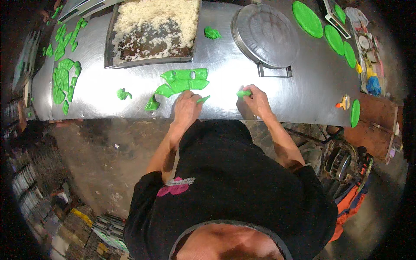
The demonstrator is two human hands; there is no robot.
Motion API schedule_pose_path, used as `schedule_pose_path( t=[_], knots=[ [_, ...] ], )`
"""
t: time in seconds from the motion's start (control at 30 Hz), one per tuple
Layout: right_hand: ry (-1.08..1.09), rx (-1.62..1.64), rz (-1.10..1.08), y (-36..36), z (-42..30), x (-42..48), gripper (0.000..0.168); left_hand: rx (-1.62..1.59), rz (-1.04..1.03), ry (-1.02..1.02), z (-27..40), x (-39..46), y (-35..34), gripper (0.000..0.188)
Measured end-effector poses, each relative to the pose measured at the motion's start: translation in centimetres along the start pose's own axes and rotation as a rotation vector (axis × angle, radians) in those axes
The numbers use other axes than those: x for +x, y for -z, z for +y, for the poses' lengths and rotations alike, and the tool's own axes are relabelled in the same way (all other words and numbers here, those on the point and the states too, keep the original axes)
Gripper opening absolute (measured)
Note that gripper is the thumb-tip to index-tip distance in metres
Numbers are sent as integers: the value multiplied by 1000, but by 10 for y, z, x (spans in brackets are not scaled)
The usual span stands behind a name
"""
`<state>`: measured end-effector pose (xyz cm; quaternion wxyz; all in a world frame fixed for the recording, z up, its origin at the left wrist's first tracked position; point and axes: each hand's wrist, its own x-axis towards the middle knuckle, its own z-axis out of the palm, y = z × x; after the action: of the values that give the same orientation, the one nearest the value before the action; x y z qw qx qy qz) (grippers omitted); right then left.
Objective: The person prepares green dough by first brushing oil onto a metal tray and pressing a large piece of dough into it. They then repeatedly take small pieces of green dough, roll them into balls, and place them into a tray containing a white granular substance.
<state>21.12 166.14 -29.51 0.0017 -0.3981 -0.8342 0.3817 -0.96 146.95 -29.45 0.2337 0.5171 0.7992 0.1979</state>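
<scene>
My left hand (187,106) is at the table's front edge, its fingers curled on a thin strip of bright green dough (203,99) that sticks out to the right. Just beyond that hand lie flat, joined pieces of green dough (184,85), one with two holes. A curved dough piece (152,103) extends from them to the left. To the right, my right hand (258,100) pinches a small green dough roll (243,93) just above or on the metal tabletop. A small green lump (123,94) sits left of my left hand.
On the steel table (217,61) are a square tray of white crumbs (156,60) and a round lidded metal pan (266,35). Many dough pieces (63,79) lie left; flat dough ovals (307,19) lie right. A brush (343,102) lies near the right corner.
</scene>
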Motion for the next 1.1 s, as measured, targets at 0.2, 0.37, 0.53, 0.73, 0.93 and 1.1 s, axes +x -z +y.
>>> schedule_pose_path(
  t=[0.2,0.37,0.53,0.73,0.93,1.1],
  knots=[
    [-100,311,-215,1,-20,-5,27,-257,63,3,36,7,7,46],
    [9,782,-282,35,-45,4,42,-944,-139,216,87,33,-5,36],
    [36,921,-57,60,-53,-4,47,-1052,121,150,113,46,-5,26],
    [255,652,-96,76,-59,5,32,-780,234,-152,137,46,27,41],
    [276,1082,3,86,-88,17,34,-1260,309,-112,136,70,34,27],
    [397,628,357,73,-108,22,20,-1196,419,40,149,71,55,22]
  ],
)
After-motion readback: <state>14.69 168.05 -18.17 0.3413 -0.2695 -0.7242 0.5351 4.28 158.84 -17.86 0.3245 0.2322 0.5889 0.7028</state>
